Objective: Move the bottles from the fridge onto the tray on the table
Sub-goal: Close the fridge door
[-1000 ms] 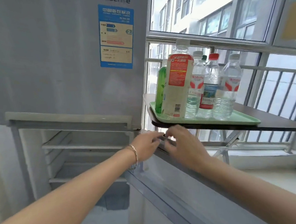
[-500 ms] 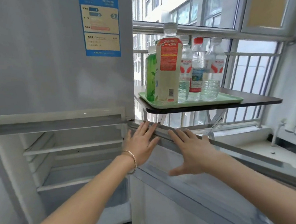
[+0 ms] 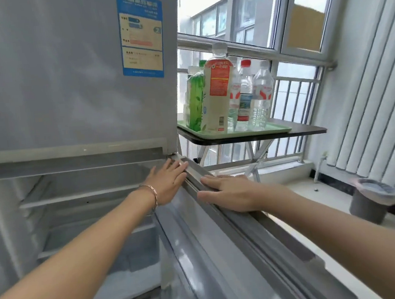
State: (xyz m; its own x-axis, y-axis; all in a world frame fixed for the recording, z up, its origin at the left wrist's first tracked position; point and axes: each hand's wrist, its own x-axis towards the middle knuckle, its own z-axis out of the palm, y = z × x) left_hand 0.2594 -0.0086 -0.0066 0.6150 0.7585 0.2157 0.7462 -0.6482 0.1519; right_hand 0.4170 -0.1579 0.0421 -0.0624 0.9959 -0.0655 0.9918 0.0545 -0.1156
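Note:
Several bottles stand upright on a pale green tray (image 3: 279,130) on a dark table (image 3: 310,130): a tall bottle with an orange label (image 3: 217,92), a green bottle (image 3: 195,101) and clear water bottles (image 3: 262,97). The grey fridge (image 3: 63,65) has its lower compartment open, with bare shelves (image 3: 80,196) and no bottle visible inside. The lower door (image 3: 226,255) swings out toward me. My left hand (image 3: 168,183) lies flat on the door's inner side near the hinge. My right hand (image 3: 229,192) rests flat on the door's top edge. Both hands hold nothing.
A window with white bars (image 3: 290,101) runs behind the table. A ribbed white radiator (image 3: 376,108) stands at the right, with a grey bin (image 3: 368,202) below it. The table's folding legs (image 3: 257,158) are near the door's hinge end.
Both hands went from curled fingers at the door's top edge to lying flat on the door. The view shifted, so the tray and bottles now sit farther right.

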